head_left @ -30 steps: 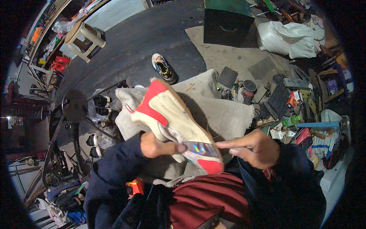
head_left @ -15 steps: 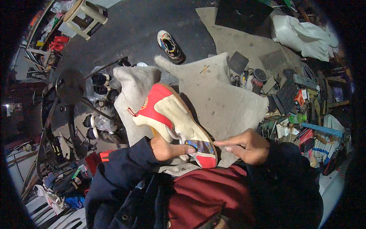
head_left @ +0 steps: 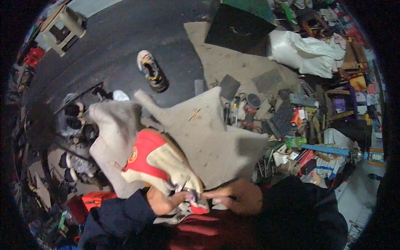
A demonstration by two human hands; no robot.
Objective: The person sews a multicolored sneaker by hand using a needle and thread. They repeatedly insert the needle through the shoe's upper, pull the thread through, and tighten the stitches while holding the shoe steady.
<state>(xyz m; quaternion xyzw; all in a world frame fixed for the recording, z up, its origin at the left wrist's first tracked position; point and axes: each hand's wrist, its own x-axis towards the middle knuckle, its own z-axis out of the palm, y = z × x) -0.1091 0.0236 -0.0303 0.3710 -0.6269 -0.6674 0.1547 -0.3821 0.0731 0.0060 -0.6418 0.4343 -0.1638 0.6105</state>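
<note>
Shoe (head_left: 171, 160) in left hand (head_left: 163, 202), round gold emblem (head_left: 133, 154), blurred

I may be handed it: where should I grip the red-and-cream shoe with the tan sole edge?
Probably its broad red far end, from the far side: that end of the shoe is uncovered, while the left hand and right hand are at the near end.

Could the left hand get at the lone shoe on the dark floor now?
Probably not: the left hand grips the red-cream shoe, and the pale cloth lies between hand and lone shoe.
</note>
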